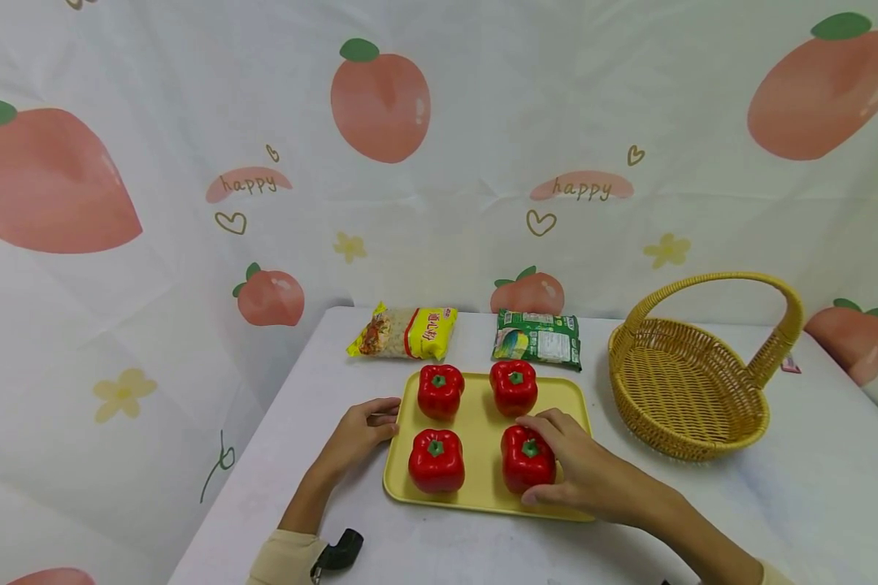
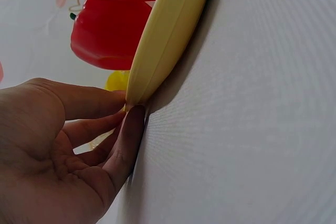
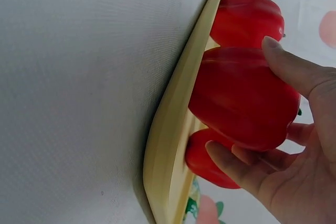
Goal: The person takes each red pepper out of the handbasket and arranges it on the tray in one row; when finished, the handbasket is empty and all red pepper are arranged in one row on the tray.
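Several red bell peppers with green stems stand on a yellow tray (image 1: pixel 475 439). My right hand (image 1: pixel 581 467) grips the near-right bell pepper (image 1: pixel 525 465), thumb on its near side and fingers round the far side. In the right wrist view this bell pepper (image 3: pixel 244 95) sits between thumb and fingers, low over the tray. At the tray's left edge, my left hand (image 1: pixel 366 431) pinches the rim; the left wrist view has the thumb (image 2: pixel 128 140) low against the tray edge (image 2: pixel 163 45). Nearest that hand are the far-left pepper (image 1: pixel 441 394) and near-left pepper (image 1: pixel 436 463).
A wicker basket (image 1: pixel 684 390) with a tall handle stands right of the tray. Behind the tray lie a yellow food packet (image 1: pixel 406 333) and a green packet (image 1: pixel 537 337). A fruit-printed cloth hangs at the back of the white table (image 1: pixel 322 357).
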Available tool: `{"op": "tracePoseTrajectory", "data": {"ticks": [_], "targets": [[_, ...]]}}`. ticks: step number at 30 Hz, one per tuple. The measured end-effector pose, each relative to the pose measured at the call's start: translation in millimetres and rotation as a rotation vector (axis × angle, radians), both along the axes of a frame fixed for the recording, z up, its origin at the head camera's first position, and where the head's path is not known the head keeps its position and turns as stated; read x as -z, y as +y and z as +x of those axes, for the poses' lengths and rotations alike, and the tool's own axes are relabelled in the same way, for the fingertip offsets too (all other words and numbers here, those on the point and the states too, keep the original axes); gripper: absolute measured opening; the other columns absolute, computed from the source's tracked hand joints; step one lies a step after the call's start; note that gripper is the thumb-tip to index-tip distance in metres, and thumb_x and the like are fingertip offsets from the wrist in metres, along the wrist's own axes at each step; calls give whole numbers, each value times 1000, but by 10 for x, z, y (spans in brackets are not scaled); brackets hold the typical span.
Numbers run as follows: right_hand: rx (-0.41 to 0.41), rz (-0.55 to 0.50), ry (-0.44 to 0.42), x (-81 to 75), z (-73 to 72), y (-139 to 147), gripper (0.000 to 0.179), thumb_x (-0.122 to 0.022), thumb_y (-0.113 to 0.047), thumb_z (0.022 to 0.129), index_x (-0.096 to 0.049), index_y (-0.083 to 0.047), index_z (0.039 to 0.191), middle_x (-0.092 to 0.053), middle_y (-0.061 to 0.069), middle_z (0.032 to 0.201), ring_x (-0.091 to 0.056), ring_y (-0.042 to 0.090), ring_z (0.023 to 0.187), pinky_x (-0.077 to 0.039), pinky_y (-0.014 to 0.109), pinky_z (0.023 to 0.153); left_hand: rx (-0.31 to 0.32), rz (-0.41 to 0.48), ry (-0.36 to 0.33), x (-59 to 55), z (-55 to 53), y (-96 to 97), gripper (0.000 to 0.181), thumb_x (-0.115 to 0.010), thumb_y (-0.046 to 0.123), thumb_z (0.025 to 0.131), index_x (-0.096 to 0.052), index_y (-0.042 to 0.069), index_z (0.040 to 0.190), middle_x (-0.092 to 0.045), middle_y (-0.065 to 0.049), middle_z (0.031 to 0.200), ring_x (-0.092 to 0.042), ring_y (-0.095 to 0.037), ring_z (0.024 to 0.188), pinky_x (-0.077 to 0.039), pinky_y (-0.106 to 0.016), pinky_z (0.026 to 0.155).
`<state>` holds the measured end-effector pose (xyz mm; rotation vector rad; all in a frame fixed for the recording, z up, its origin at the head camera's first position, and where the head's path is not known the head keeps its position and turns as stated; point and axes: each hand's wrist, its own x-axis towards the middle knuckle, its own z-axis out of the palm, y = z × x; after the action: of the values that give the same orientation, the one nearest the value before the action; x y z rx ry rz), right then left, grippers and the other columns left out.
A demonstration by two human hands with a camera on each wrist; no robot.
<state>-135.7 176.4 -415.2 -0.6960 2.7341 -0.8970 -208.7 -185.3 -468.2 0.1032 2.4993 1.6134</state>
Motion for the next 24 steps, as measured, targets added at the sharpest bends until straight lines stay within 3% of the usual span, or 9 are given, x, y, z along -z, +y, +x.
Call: {"op": "tracePoseTrajectory", "data": {"ticks": [14,24], "targets": [[20,-7,-77,-23,0,-6,98,-87,-56,82,-42,-15,159,-49,6,145,-50,27,133,-56,54,105,9,-2,2,-1,-3,-3,44,-68,5,98,-65,-2,141,-72,-13,134,-71,-25,117,-59,-42,102],[2,-21,-46,-5,33,41,100,-85,-60,83,-41,-16,161,-46,7,153,-47,28,140,-50,57,111,3,4,-1,0,-7,-1,44,-69,4,98,-65,-2,141,-72,-13,133,-71,-25,116,-59,-41,101]]}}
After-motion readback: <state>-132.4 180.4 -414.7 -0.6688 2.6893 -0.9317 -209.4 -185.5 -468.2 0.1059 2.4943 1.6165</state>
